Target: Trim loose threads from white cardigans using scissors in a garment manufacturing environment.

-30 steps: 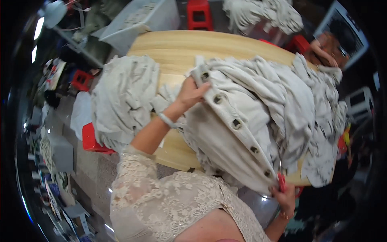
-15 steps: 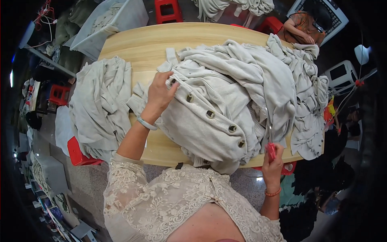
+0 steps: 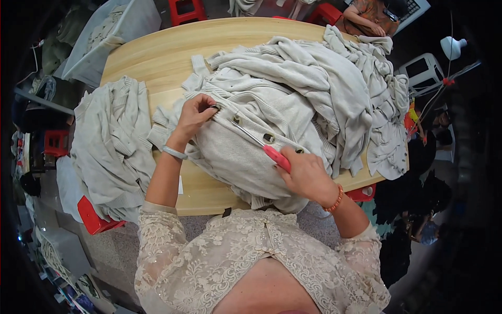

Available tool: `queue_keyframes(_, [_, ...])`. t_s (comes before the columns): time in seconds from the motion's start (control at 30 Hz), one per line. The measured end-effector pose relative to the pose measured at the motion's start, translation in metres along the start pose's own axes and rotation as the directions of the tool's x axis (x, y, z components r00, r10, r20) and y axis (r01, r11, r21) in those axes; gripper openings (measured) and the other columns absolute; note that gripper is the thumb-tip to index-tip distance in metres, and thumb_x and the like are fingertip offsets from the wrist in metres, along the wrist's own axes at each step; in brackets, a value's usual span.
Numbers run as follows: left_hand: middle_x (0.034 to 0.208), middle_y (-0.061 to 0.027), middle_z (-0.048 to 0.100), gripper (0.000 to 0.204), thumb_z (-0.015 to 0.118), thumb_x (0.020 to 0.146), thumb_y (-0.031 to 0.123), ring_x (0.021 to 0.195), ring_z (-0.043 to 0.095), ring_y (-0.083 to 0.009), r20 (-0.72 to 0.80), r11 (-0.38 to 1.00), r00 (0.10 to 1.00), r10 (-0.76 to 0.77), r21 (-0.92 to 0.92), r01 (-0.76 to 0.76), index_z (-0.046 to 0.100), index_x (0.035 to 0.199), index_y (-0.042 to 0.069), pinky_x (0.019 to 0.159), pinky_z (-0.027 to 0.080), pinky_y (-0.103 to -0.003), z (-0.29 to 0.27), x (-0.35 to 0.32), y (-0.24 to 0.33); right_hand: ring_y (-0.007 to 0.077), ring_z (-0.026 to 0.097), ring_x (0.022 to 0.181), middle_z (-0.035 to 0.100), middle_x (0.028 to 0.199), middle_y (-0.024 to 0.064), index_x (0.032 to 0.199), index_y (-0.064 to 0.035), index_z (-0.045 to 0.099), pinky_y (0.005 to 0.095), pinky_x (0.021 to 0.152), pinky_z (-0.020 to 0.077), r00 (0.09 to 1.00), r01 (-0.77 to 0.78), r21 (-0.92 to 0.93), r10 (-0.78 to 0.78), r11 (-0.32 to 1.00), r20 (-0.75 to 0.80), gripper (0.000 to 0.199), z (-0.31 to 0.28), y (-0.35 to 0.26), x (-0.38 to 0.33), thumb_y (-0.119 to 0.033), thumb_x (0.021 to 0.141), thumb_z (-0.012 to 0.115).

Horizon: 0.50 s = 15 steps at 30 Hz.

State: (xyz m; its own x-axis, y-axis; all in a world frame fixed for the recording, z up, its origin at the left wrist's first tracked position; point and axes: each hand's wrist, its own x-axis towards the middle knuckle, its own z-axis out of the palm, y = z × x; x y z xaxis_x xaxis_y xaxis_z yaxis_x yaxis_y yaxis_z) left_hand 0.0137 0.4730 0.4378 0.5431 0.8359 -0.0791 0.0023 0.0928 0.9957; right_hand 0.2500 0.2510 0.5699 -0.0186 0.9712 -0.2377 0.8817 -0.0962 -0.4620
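A pale grey knitted cardigan (image 3: 246, 162) lies on top of a heap in front of me, its band bearing a row of dark buttons. My left hand (image 3: 194, 116) is closed in a pinch on a dark button (image 3: 215, 107) at the band's upper left end. My right hand (image 3: 308, 175) grips red-handled scissors (image 3: 276, 157) above the cardigan. Their slim metal blades point up and left, with the tip close to another button (image 3: 237, 119). One more button (image 3: 269, 138) shows just beyond the handle; the lowest is partly covered by my right hand.
More grey knitwear (image 3: 112, 141) is piled at the table's left end, and crumpled garments (image 3: 384, 115) lie at the right. The wooden table (image 3: 172, 39) has a white bin (image 3: 112, 39) behind its left corner. Red stools surround it. Another person (image 3: 366, 18) sits at far right.
My right hand has brought the scissors from the right edge of the heap leftward over the cardigan. My left fingers have closed on the upper button. The whole view has shifted slightly.
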Motion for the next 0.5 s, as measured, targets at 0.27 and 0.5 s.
queue_keyframes(0.27, [0.104,-0.0137,0.057,0.041,0.076,0.075,0.014,0.092,0.056,-0.0298,-0.077,0.631,0.844,0.532,0.7,-0.334,0.058,0.109,0.002,0.077,0.048,-0.036,0.04,-0.033,0.048,0.0406,0.06,0.08,0.062,0.083,0.0178,0.101,-0.0064,0.055,0.0454,0.07,0.0469,0.999,0.027,0.189,-0.018,0.982,-0.048,0.021,0.001,0.01,-0.004,-0.02,0.087,0.063])
queue_keyframes(0.5, [0.088,-0.0107,0.056,0.034,0.075,0.072,0.002,0.072,0.059,-0.0244,0.019,0.79,0.941,0.338,0.538,-0.294,0.057,0.1,0.003,0.063,0.05,-0.032,0.073,-0.039,0.03,0.0407,0.062,0.078,0.064,0.082,0.0184,0.103,-0.0072,0.058,0.0463,0.069,0.0473,0.993,-0.115,0.045,0.114,0.992,0.029,0.028,0.004,0.022,-0.03,-0.03,0.088,0.064])
